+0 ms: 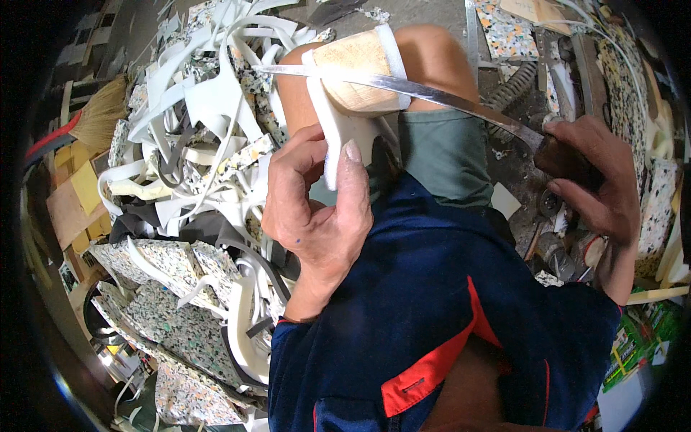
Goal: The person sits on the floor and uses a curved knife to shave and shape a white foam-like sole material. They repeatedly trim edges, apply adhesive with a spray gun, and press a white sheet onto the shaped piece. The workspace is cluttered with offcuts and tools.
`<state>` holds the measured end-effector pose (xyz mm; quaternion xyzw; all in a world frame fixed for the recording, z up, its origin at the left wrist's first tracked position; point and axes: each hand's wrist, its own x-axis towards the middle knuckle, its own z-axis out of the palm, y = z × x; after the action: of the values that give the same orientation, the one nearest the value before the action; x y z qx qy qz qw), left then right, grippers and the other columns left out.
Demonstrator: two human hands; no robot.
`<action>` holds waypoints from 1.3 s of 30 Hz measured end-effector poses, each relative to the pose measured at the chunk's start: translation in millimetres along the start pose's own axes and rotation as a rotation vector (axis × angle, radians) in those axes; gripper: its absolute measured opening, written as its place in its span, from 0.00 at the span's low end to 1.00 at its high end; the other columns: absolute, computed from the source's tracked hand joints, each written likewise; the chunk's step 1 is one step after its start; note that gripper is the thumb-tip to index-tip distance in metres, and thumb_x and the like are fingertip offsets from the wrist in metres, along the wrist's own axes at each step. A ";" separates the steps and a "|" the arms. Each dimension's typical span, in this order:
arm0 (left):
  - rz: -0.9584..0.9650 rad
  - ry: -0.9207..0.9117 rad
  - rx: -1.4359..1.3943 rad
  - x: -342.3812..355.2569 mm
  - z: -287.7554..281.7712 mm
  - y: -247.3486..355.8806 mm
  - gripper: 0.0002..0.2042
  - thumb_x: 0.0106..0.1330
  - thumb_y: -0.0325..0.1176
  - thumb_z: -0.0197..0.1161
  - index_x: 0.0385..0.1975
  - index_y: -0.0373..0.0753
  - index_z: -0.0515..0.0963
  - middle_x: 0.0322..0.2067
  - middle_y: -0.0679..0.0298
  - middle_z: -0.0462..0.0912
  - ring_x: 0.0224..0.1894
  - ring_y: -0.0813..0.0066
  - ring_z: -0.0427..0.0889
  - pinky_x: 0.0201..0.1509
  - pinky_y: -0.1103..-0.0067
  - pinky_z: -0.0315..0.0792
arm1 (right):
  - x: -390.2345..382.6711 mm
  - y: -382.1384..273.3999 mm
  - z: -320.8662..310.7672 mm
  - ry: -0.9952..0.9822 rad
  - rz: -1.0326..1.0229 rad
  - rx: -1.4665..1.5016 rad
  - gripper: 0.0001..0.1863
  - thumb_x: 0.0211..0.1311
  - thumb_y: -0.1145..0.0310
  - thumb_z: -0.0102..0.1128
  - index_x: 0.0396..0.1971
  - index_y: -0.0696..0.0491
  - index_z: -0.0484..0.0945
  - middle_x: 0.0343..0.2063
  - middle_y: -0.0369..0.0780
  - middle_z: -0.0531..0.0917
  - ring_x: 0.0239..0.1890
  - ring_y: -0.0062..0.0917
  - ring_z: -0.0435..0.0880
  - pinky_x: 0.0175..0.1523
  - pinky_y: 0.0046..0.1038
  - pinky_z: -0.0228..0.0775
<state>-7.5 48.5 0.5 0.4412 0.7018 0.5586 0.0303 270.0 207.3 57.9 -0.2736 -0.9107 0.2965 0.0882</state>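
The knife [428, 93] is held left-to-right over the tan block [358, 55], gripped by the right hand [606, 176]. On the block's near side, a white piece [332, 147] is pinched by the closer left hand [317, 209].

The gray floor [425, 11] shows at 12 o'clock. Bright light shines on a big messy pile of white strips [219, 97] near 11. A straw broom [102, 115] is at 10, speckled boards [180, 327] at 8, and a bendy gray hose [517, 88] at 2.
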 end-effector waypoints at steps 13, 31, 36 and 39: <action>-0.014 0.006 0.021 -5.9 -3.5 0.4 0.09 0.62 0.20 0.69 0.36 0.28 0.75 0.42 0.48 0.85 0.36 0.75 0.85 0.40 0.80 0.81 | -0.7 25.0 12.1 -0.001 -0.059 -0.029 0.32 0.44 0.75 0.73 0.55 0.52 0.78 0.39 0.44 0.83 0.39 0.39 0.84 0.44 0.35 0.74; -0.155 0.029 0.038 -5.3 -0.7 12.7 0.10 0.65 0.24 0.69 0.39 0.29 0.75 0.35 0.55 0.84 0.33 0.80 0.83 0.39 0.84 0.78 | 10.4 54.9 54.3 0.225 -0.240 -0.105 0.26 0.58 0.75 0.67 0.58 0.49 0.76 0.41 0.42 0.82 0.42 0.35 0.85 0.43 0.33 0.77; -0.206 0.066 0.033 -6.1 -5.0 14.8 0.10 0.65 0.26 0.70 0.37 0.31 0.74 0.29 0.61 0.83 0.28 0.85 0.79 0.33 0.87 0.73 | 14.7 70.6 61.8 0.208 -0.302 -0.166 0.34 0.48 0.81 0.72 0.60 0.49 0.75 0.44 0.43 0.81 0.42 0.35 0.85 0.43 0.30 0.79; -0.246 0.079 0.077 -7.7 -5.6 20.5 0.10 0.65 0.27 0.70 0.36 0.32 0.74 0.28 0.62 0.82 0.26 0.86 0.77 0.30 0.88 0.71 | 1.5 86.3 74.0 0.256 -0.338 -0.160 0.33 0.49 0.80 0.72 0.59 0.48 0.76 0.43 0.42 0.81 0.42 0.35 0.84 0.42 0.30 0.78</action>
<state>6.2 38.9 15.7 0.3301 0.7721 0.5403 0.0540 283.3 229.9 -52.7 -0.1587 -0.9456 0.1673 0.2295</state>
